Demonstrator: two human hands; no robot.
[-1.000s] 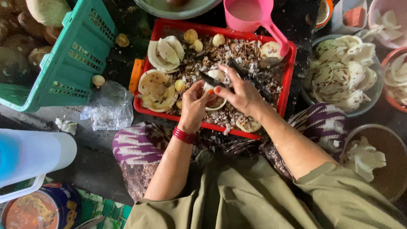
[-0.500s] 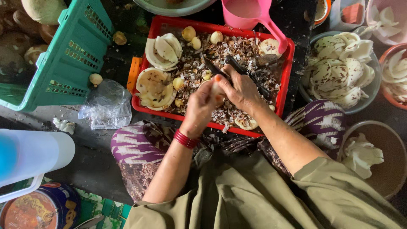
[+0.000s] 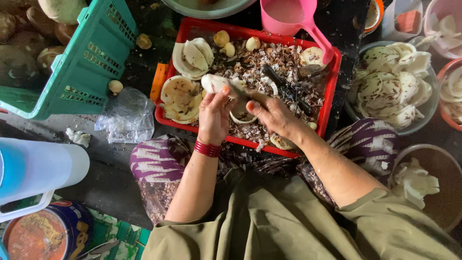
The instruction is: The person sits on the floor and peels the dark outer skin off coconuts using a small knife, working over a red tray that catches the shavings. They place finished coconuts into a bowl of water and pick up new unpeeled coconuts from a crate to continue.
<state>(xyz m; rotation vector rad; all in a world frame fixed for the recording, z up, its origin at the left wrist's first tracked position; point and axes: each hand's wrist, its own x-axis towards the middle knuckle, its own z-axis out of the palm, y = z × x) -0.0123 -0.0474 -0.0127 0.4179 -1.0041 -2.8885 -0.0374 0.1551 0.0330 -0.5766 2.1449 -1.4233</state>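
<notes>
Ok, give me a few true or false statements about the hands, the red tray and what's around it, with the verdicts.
1. The left hand holds a pale white piece over the red tray. True.
2. The right hand rests in the green basket. False: it is over the tray, beside the left hand.
3. A pink scoop sits at the tray's far edge. True.
4. The left wrist is bare. False: it wears red bangles.
5. The metal bowl right of the tray is empty. False: it holds white slices.
</notes>
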